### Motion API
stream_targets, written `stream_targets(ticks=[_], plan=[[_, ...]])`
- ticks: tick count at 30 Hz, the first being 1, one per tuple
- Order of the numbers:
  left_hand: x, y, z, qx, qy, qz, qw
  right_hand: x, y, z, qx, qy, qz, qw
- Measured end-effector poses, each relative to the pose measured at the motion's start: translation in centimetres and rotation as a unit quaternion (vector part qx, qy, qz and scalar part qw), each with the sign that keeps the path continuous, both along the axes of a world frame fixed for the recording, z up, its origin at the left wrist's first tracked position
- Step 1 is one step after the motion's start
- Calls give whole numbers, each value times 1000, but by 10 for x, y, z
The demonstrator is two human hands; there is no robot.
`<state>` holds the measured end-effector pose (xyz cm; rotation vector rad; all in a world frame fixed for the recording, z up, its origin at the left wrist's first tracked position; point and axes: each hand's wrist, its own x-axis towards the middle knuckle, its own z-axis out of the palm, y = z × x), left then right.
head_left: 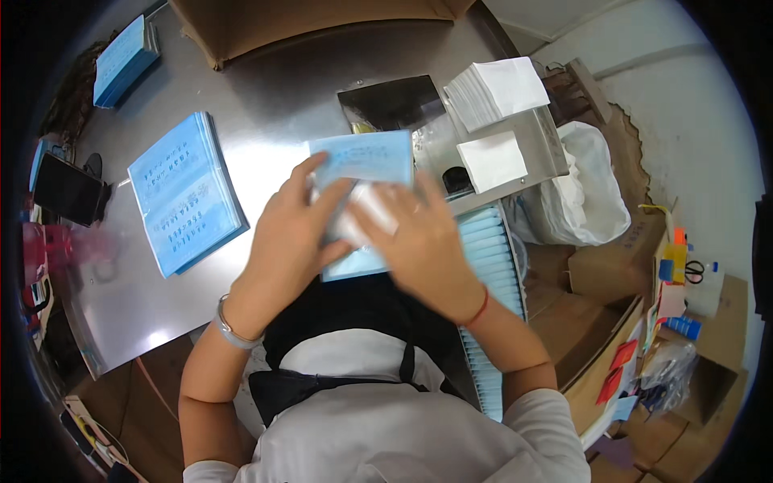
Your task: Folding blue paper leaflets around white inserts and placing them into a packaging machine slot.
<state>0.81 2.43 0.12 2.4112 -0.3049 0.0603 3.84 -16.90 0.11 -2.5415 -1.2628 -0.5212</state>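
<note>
In front of my body lies a light blue printed packet (378, 153), on the near edge of the steel table. A white folded sheet (376, 205) sits over its middle, smeared by motion. My left hand (294, 221) is curled at the sheet's left side, thumb and fingers closing on it. From the right, my right hand (423, 237) reaches across the sheet with bent fingers, too blurred to read its grip. Both palms hide part of the sheet and packet. A larger stack of blue printed packets (187, 193) lies left of my left hand.
White sheets (507, 87) are stacked on a metal stand (539, 153), with one white square (493, 161) nearer me. Below it, a row of light blue packets (491, 266) runs beside my right arm. A cardboard box (322, 28) stands at the back; a phone (68, 189) sits left.
</note>
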Motion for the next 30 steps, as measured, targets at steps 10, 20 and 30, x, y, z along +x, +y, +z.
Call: stream_targets(ticks=[10,20,30], plan=[[-28,-3,19,-194,5,-41,980,53,-3,-9,51,102,-265,958],[-38,91,-24,409,-64,244,877,38,-63,10,375,-9,-326,868],[-43,118,-7,186,-47,307,932,109,-55,13,14,-168,-302,938]])
